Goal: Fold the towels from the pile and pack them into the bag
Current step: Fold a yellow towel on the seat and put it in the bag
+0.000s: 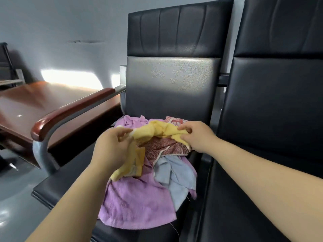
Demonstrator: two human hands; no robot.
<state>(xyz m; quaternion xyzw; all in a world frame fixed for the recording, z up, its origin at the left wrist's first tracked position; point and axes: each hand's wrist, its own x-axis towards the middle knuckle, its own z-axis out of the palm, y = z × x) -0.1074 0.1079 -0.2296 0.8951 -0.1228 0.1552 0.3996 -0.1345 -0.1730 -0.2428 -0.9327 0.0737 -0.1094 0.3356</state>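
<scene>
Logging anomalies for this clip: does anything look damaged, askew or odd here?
Minor only: the purple towel has loose threads trailing off its lower edge, and the wall bears a dark scuff.

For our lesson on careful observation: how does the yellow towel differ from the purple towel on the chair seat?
The yellow towel is gripped by the left hand and the right hand, one at each end; the purple towel lies unheld on the chair seat. The yellow towel is bunched into a strip; the purple towel spreads wide. Neither is folded yet.
</scene>
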